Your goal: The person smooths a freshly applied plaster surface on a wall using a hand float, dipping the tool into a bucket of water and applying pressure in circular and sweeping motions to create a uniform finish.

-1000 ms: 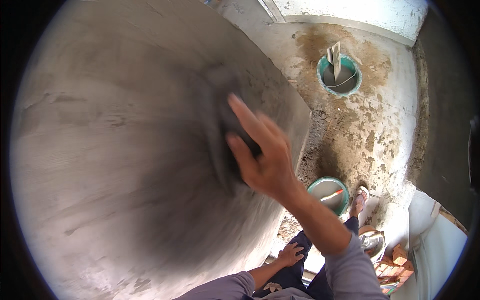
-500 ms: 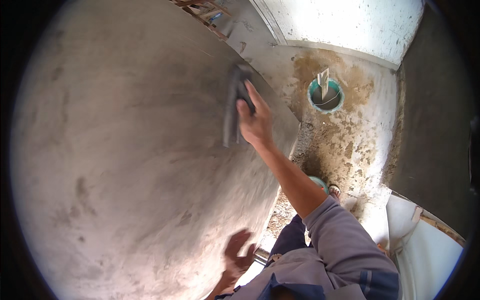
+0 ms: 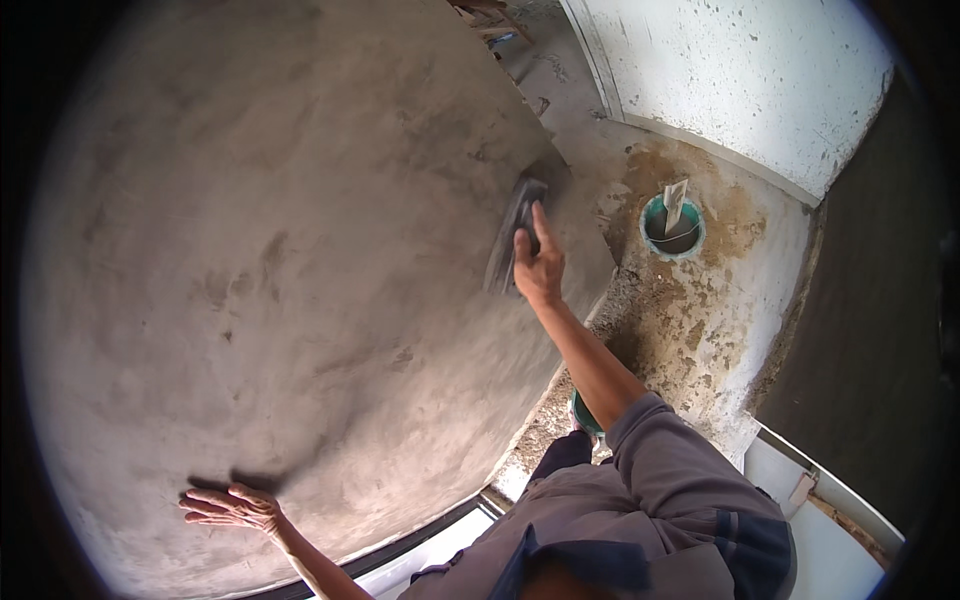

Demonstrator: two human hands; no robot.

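A dark, flat plastering float (image 3: 513,240) lies along the grey plastered wall (image 3: 330,250), near its right edge. My right hand (image 3: 541,262) is closed round its handle, with the index finger stretched along it. At the lower left, my left hand (image 3: 236,507) has its fingers extended at the wall's surface, and its shadow falls just above it. Nothing is in that hand. Darker patches and smears mark the plaster.
A green bucket (image 3: 672,228) of grey mix, with a pale flat-bladed tool standing in it, is on the stained floor (image 3: 735,290). Another green bucket (image 3: 585,412) is by my legs. A spattered white panel (image 3: 740,80) stands at the back; a dark wall (image 3: 850,280) rises on the right.
My left hand has moved from beside my body out to the far left of the wall. The float in my right hand sits slightly lower and further right in view, which has also shifted.
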